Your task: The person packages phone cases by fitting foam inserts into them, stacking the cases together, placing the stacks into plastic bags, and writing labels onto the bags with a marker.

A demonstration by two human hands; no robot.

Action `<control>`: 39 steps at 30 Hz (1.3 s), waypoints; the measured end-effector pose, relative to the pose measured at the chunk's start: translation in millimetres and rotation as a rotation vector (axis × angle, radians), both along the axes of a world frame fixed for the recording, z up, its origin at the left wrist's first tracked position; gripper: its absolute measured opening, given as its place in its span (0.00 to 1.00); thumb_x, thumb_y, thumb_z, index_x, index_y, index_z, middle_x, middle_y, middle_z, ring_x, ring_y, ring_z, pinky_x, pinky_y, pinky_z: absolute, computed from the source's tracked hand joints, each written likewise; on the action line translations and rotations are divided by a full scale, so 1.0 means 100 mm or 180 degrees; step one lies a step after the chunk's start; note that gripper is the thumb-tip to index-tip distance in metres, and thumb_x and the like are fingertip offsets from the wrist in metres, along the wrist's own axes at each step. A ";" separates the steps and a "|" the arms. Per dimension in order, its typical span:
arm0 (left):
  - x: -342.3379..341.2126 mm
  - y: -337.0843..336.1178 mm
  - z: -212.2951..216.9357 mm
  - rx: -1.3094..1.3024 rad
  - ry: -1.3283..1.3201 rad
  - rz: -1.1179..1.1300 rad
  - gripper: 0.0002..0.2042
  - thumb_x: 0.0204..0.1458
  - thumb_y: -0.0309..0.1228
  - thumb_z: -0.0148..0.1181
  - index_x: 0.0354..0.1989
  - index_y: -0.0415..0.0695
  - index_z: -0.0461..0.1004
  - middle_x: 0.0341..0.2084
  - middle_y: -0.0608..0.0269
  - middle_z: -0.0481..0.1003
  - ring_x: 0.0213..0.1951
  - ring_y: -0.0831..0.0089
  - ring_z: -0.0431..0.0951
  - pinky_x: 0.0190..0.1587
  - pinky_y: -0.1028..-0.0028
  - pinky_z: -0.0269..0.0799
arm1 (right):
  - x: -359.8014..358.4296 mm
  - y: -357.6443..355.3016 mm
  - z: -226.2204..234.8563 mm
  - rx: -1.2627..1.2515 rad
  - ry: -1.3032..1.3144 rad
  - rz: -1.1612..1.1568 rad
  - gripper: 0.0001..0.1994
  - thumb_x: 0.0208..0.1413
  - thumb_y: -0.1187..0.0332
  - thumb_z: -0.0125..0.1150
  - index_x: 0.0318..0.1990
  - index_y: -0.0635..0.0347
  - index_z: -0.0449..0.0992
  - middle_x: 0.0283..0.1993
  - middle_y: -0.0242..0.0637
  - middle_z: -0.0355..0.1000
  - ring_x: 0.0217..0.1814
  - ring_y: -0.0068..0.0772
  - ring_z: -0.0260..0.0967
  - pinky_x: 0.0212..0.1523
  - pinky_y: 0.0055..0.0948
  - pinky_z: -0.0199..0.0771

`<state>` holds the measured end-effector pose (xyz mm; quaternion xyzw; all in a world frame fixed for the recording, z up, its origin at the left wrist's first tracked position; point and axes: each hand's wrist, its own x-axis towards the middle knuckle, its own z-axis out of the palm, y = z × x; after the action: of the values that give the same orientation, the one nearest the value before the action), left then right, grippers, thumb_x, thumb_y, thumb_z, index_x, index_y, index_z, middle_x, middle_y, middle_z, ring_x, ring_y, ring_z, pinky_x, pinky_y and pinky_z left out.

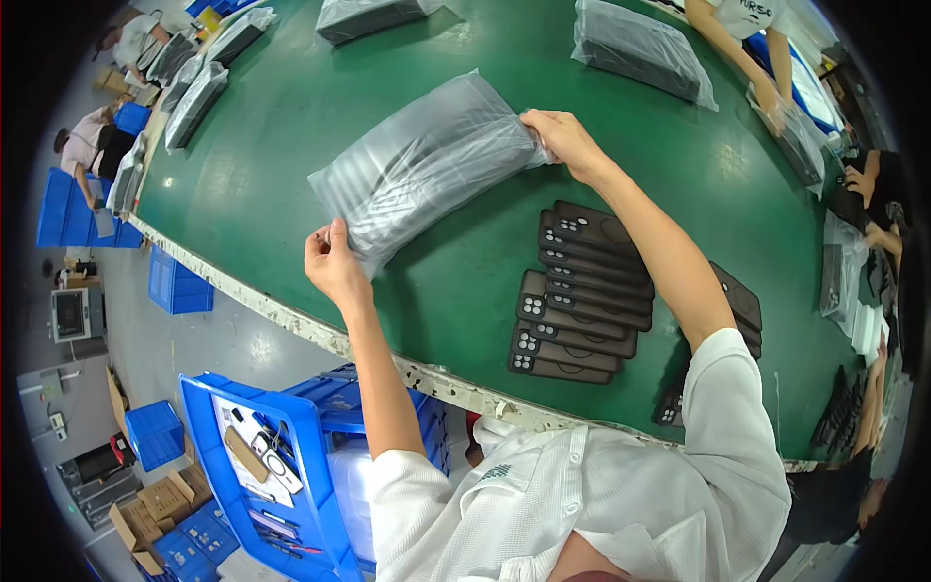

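Note:
A clear plastic bag (427, 165) filled with a row of dark, flat items lies slanted on the green table in front of me. My left hand (337, 267) pinches its near left corner, thumb on top. At the far right end, my right hand (567, 144) grips the gathered plastic. The items inside look grey through the film, and I cannot make out their kind. Beneath my right forearm, a fanned stack of dark phone cases (582, 291) with round camera openings rests on the table. More phone cases (739, 301) lie partly hidden behind that arm.
Other filled bags (643, 53) lie along the table's far side, and more bags (197, 105) at its left edge. A blue crate (320, 466) holding phone cases and pens stands by the near edge. Co-workers' hands (773, 102) handle bags at the right.

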<state>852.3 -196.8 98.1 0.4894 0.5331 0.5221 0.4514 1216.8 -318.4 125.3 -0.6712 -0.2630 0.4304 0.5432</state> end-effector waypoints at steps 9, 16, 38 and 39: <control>0.08 0.00 -0.29 -0.0543 -0.1992 -0.0626 0.12 0.71 0.29 0.62 0.58 0.41 0.72 0.49 0.57 0.80 0.46 0.67 0.83 0.49 0.65 0.81 | 0.00 0.14 0.02 -0.0438 0.0547 -0.0032 0.16 0.58 0.51 0.68 0.25 0.48 0.75 0.24 0.19 0.59 0.24 0.17 0.43 0.25 0.27 0.38; -0.09 -0.16 -0.12 0.1384 0.3072 -0.0011 0.23 0.62 0.30 0.66 0.64 0.35 0.72 0.54 0.43 0.75 0.54 0.45 0.76 0.59 0.52 0.72 | 0.13 0.03 -0.07 -0.0734 -0.2595 -0.0579 0.26 0.57 0.46 0.73 0.46 0.64 0.82 0.42 0.41 0.81 0.46 0.43 0.79 0.49 0.42 0.78; 0.51 -0.20 -0.69 0.1060 0.2200 -0.1267 0.28 0.76 0.48 0.49 0.51 0.28 0.79 0.44 0.27 0.80 0.42 0.38 0.79 0.47 0.47 0.77 | -0.26 -3.06 0.83 0.0365 -0.3476 -0.1658 0.24 0.66 0.59 0.68 0.62 0.67 0.75 0.59 0.51 0.76 0.63 0.50 0.75 0.65 0.44 0.75; 0.64 -0.45 -0.43 0.0856 0.2223 -0.0726 0.32 0.75 0.52 0.50 0.61 0.27 0.73 0.51 0.25 0.78 0.47 0.36 0.81 0.52 0.49 0.78 | -0.45 -3.67 0.96 0.0345 -0.3637 -0.1992 0.23 0.64 0.64 0.70 0.62 0.65 0.75 0.57 0.48 0.76 0.61 0.46 0.76 0.63 0.41 0.77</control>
<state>916.3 -241.8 54.7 0.7486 0.5235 0.3358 0.2297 1171.8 -685.4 221.0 -0.8108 -0.3237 -0.1864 0.4505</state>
